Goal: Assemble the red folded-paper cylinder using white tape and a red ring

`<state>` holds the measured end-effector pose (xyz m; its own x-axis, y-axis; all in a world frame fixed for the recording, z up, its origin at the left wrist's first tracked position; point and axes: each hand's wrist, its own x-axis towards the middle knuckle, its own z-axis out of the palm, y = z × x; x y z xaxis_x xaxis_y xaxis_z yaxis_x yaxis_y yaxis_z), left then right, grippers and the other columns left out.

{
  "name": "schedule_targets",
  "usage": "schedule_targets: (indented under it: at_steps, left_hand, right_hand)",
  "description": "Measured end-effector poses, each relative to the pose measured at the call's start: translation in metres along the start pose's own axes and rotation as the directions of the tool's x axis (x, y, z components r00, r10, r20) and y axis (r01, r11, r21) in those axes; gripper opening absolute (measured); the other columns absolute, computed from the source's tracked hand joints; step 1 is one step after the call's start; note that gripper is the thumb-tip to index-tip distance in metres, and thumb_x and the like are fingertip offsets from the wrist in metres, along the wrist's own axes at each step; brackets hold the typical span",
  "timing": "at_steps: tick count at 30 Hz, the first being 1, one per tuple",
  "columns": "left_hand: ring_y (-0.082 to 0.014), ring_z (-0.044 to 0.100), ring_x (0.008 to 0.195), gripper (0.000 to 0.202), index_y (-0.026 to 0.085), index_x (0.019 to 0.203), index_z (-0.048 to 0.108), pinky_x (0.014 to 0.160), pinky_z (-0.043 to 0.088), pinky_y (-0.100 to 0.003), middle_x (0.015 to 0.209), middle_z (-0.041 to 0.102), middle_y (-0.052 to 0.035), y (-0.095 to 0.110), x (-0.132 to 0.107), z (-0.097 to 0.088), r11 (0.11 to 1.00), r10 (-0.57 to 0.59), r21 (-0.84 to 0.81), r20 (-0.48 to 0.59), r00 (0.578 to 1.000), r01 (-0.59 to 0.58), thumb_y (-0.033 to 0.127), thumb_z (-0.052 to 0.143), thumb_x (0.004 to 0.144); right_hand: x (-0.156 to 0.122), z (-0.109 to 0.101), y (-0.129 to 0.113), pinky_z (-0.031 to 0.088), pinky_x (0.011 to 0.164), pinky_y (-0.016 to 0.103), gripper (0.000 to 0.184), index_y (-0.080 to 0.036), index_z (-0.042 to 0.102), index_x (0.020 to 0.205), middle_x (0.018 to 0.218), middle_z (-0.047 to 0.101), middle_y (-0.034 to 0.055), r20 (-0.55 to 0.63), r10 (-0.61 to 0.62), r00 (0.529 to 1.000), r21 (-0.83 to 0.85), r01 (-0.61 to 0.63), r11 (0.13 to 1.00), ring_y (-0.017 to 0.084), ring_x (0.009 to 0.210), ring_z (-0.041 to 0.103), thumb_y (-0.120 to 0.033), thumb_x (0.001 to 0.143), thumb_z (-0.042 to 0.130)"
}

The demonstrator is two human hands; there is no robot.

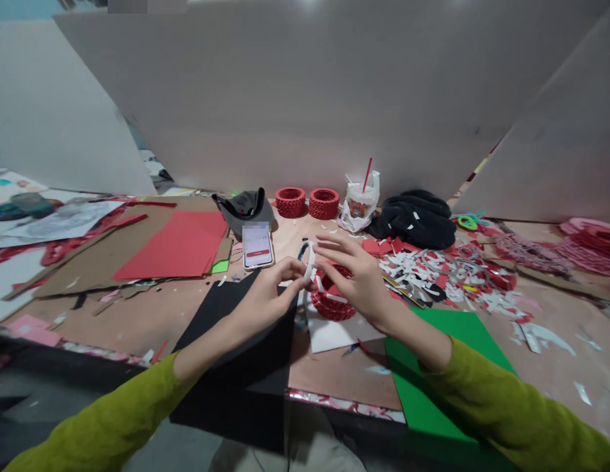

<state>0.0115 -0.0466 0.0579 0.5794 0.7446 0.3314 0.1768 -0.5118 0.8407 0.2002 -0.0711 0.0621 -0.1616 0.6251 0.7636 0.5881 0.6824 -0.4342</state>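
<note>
Two hands work just above a red woven paper basket [331,303], which sits on a white card [334,333] on the worktop [334,375]. The left hand [268,292] pinches a curved white paper strip [310,260] between thumb and fingers. The right hand [352,272] is spread, its fingers reaching toward the strip's top. If the pinch loosens, the strip could spring open and lose its curve. A careless knock from either wrist could tip the light basket or shift the card beneath it. Loose paper scraps [447,278] lie close to the right, and could catch on the strip or get mixed in. A phone [258,246] lies near the left hand, within reach of a stray elbow or slip.
</note>
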Motion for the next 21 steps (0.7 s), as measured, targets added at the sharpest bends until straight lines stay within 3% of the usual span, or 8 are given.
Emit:
schedule_targets:
  at_steps: [6, 9, 12, 16, 21]
  left_hand:
    - [-0.0144, 0.064, 0.085, 0.008, 0.018, 0.095, 0.057, 0.08, 0.052, -0.028, 0.089, 0.064, -0.0028, 0.012, 0.003, 0.007, 0.994, 0.05, -0.096, -0.056, 0.997, -0.055, 0.022, 0.051, 0.094]
    - [-0.0151, 0.064, 0.087, 0.009, 0.018, 0.098, 0.057, 0.081, 0.052, -0.029, 0.093, 0.064, -0.0034, 0.013, 0.0, 0.008, 0.989, 0.071, -0.118, -0.099, 0.993, -0.083, 0.023, 0.051, 0.094]
    - [-0.0149, 0.064, 0.087, 0.01, 0.018, 0.098, 0.058, 0.08, 0.052, -0.028, 0.094, 0.064, -0.0036, 0.014, -0.002, 0.01, 0.99, 0.097, -0.089, -0.137, 0.986, -0.11, 0.024, 0.051, 0.094]
    - [-0.0148, 0.065, 0.087, 0.009, 0.018, 0.098, 0.058, 0.08, 0.052, -0.028, 0.092, 0.063, -0.0031, 0.019, -0.002, 0.013, 0.989, 0.124, -0.065, -0.135, 0.983, -0.134, 0.024, 0.052, 0.094]
    - [-0.0143, 0.065, 0.084, 0.01, 0.018, 0.1, 0.058, 0.079, 0.053, -0.028, 0.092, 0.065, -0.0033, 0.028, 0.004, 0.017, 0.988, 0.122, -0.072, -0.144, 0.982, -0.133, 0.024, 0.054, 0.093]
  right_hand:
    - [0.003, -0.008, -0.013, 0.053, 0.098, 0.042, 0.027, -0.026, 0.069, 0.111, 0.124, 0.063, 0.0083, -0.04, -0.088, 0.995, 0.056, 0.09, 0.994, 0.021, 0.118, 0.059, -0.013, 0.09, 0.056]
    - [0.004, -0.015, -0.018, 0.053, 0.098, 0.043, 0.023, -0.028, 0.07, 0.104, 0.12, 0.065, 0.0058, -0.072, -0.059, 0.996, 0.085, 0.065, 0.994, 0.021, 0.114, 0.061, -0.015, 0.088, 0.06]
    - [0.005, -0.02, -0.021, 0.051, 0.101, 0.044, 0.027, -0.029, 0.068, 0.111, 0.119, 0.064, 0.0056, -0.122, -0.005, 0.993, 0.126, 0.02, 0.992, 0.022, 0.115, 0.06, -0.018, 0.086, 0.064]
    - [0.003, -0.022, -0.02, 0.051, 0.101, 0.046, 0.038, -0.032, 0.064, 0.121, 0.127, 0.061, 0.0054, -0.1, -0.091, 0.991, 0.058, 0.097, 0.994, 0.023, 0.118, 0.059, -0.018, 0.087, 0.063]
    - [-0.003, -0.016, -0.019, 0.055, 0.096, 0.044, 0.033, -0.034, 0.068, 0.113, 0.127, 0.062, 0.0037, -0.117, -0.114, 0.986, 0.059, 0.122, 0.991, 0.022, 0.118, 0.059, -0.013, 0.088, 0.059]
